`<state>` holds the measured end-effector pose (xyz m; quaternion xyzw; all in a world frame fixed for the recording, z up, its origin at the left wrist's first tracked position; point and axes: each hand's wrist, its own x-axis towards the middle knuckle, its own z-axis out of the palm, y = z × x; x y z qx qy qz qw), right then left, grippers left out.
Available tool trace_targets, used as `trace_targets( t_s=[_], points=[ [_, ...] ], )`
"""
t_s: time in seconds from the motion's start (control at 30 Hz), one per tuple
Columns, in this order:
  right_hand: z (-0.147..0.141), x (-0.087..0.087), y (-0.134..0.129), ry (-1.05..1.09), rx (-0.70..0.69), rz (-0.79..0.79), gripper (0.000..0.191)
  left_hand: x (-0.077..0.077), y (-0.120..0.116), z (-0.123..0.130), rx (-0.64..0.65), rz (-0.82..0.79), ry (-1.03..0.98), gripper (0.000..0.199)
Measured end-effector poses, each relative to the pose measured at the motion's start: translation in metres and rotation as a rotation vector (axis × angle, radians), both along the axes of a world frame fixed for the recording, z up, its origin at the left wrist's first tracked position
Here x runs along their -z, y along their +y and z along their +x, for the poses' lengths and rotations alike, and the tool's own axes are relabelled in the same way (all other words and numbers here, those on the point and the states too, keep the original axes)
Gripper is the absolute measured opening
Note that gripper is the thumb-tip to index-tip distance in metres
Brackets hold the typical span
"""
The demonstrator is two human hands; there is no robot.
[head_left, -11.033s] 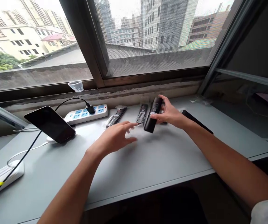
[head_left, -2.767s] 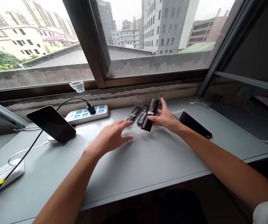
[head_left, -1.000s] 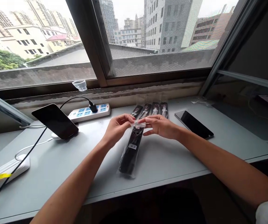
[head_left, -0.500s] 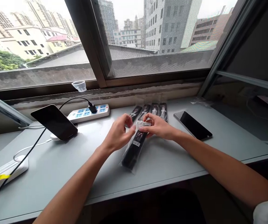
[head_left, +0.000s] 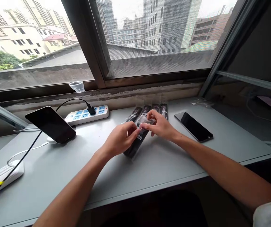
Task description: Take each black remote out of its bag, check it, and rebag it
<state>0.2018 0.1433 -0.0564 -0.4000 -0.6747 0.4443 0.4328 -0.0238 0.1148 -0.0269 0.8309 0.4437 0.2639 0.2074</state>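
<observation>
I log the wrapper (head_left: pixel 143 121) as clear plastic, glossy and crinkled, around a bar (head_left: pixel 135 147) that looks like smooth matt plastic. Desk (head_left: pixel 168 167) reads smooth, low-sheen, the flat phone (head_left: pixel 194 126) glossy and glass-like, power strip (head_left: pixel 82 117) smooth plastic, cup (head_left: pixel 77 87) thin see-through plastic. From my end the window ledge (head_left: pixel 126 97) looks rough and flaking, the window frame (head_left: pixel 84 41) like smooth metal, the cuff (head_left: pixel 270 214) like matt cloth.

four packets (head_left: pixel 146 109) behind front packet (head_left: pixel 134 148) | phone (head_left: pixel 194 126) right | power strip (head_left: pixel 83 115) left
</observation>
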Motion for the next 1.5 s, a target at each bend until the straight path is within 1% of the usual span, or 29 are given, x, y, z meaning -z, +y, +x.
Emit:
trace_targets(
  t_s=[0.07, 0.13, 0.17, 0.23, 0.27, 0.3, 0.37, 0.43, 0.47, 0.53, 0.57, 0.6, 0.63, 0.67, 0.7, 0.73, 0.8, 0.9, 1.0, 1.1, 1.13, 1.17, 1.2, 1.27, 1.3, 1.33, 1.4, 1.43, 1.5],
  points=[
    [0.001, 0.000, 0.001, -0.009, -0.020, -0.004, 0.043, 0.004, 0.000, 0.002, -0.051, 0.070, 0.003, 0.027],
    [0.001, 0.000, 0.003, 0.006, -0.050, -0.025, 0.036, 0.007, -0.002, 0.005, -0.099, 0.129, -0.009, 0.026],
    [0.002, 0.000, 0.003, 0.023, -0.059, -0.033, 0.031, 0.008, -0.003, 0.006, -0.105, 0.154, -0.007, 0.035],
    [0.002, -0.001, 0.005, 0.057, -0.059, -0.042, 0.023, 0.009, -0.008, 0.010, -0.068, 0.202, 0.047, 0.071],
    [0.003, -0.001, 0.007, 0.068, -0.059, -0.047, 0.021, 0.010, -0.011, 0.012, -0.030, 0.224, 0.102, 0.084],
    [0.004, -0.002, 0.008, 0.070, -0.066, -0.052, 0.021, 0.011, -0.013, 0.013, 0.013, 0.243, 0.164, 0.087],
    [0.010, -0.006, 0.012, 0.037, -0.119, -0.062, 0.027, 0.012, -0.013, 0.014, 0.069, 0.280, 0.264, 0.077],
    [0.023, -0.013, 0.017, -0.052, -0.160, -0.029, 0.038, 0.013, -0.008, 0.012, 0.067, 0.308, 0.315, 0.069],
    [0.031, -0.017, 0.020, -0.109, -0.105, 0.029, 0.044, 0.012, -0.003, 0.008, 0.037, 0.319, 0.329, 0.066],
    [0.051, -0.026, 0.024, -0.318, 0.097, 0.193, 0.048, 0.011, 0.012, -0.001, -0.062, 0.327, 0.356, 0.062],
    [0.061, -0.030, 0.025, -0.460, 0.169, 0.239, 0.048, 0.010, 0.022, -0.006, -0.116, 0.320, 0.374, 0.061],
    [0.070, -0.034, 0.026, -0.600, 0.196, 0.224, 0.050, 0.009, 0.032, -0.012, -0.163, 0.306, 0.399, 0.061],
    [0.078, -0.036, 0.026, -0.725, 0.177, 0.156, 0.055, 0.008, 0.043, -0.017, -0.190, 0.279, 0.434, 0.062],
    [0.084, -0.037, 0.025, -0.832, 0.141, 0.077, 0.066, 0.009, 0.054, -0.021, -0.210, 0.240, 0.469, 0.062],
    [0.088, -0.037, 0.024, -0.921, 0.125, 0.024, 0.077, 0.010, 0.064, -0.024, -0.225, 0.201, 0.495, 0.062],
    [0.090, -0.036, 0.024, -0.981, 0.107, -0.014, 0.082, 0.011, 0.075, -0.025, -0.237, 0.161, 0.513, 0.061],
    [0.088, -0.032, 0.022, -1.030, 0.080, -0.034, 0.079, 0.016, 0.093, -0.025, -0.237, 0.129, 0.521, 0.056],
    [0.079, -0.026, 0.022, -1.003, 0.039, 0.023, 0.064, 0.022, 0.112, -0.020, -0.221, 0.126, 0.498, 0.048],
    [0.071, -0.024, 0.021, -0.975, 0.029, 0.105, 0.062, 0.023, 0.112, -0.014, -0.256, 0.171, 0.444, 0.045],
    [0.061, -0.027, 0.017, -0.871, 0.034, 0.177, 0.066, 0.018, 0.087, -0.004, -0.305, 0.273, 0.332, 0.046],
    [0.056, -0.028, 0.015, -0.785, 0.032, 0.190, 0.065, 0.017, 0.075, 0.001, -0.272, 0.336, 0.219, 0.044],
    [0.050, -0.029, 0.011, -0.668, 0.022, 0.192, 0.063, 0.015, 0.063, 0.007, -0.207, 0.369, 0.119, 0.047],
    [0.043, -0.029, 0.007, -0.527, 0.006, 0.186, 0.060, 0.015, 0.050, 0.012, -0.119, 0.356, 0.041, 0.054],
    [0.029, -0.029, -0.002, -0.233, -0.101, 0.139, 0.059, 0.015, 0.028, 0.024, 0.026, 0.231, -0.088, 0.071],
    [0.022, -0.029, -0.007, -0.121, -0.173, 0.109, 0.057, 0.015, 0.019, 0.028, 0.055, 0.182, -0.167, 0.069],
    [0.016, -0.029, -0.010, -0.038, -0.228, 0.090, 0.055, 0.016, 0.014, 0.031, 0.074, 0.140, -0.232, 0.061],
    [0.010, -0.028, -0.013, 0.057, -0.276, 0.078, 0.051, 0.015, 0.010, 0.033, 0.050, 0.078, -0.327, 0.042],
    [0.010, -0.028, -0.011, 0.085, -0.256, 0.071, 0.049, 0.014, 0.010, 0.030, 0.013, 0.056, -0.353, 0.037],
    [0.016, -0.027, -0.002, 0.121, -0.139, 0.028, 0.044, 0.008, 0.015, 0.021, -0.077, 0.034, -0.396, 0.035]
  ],
)
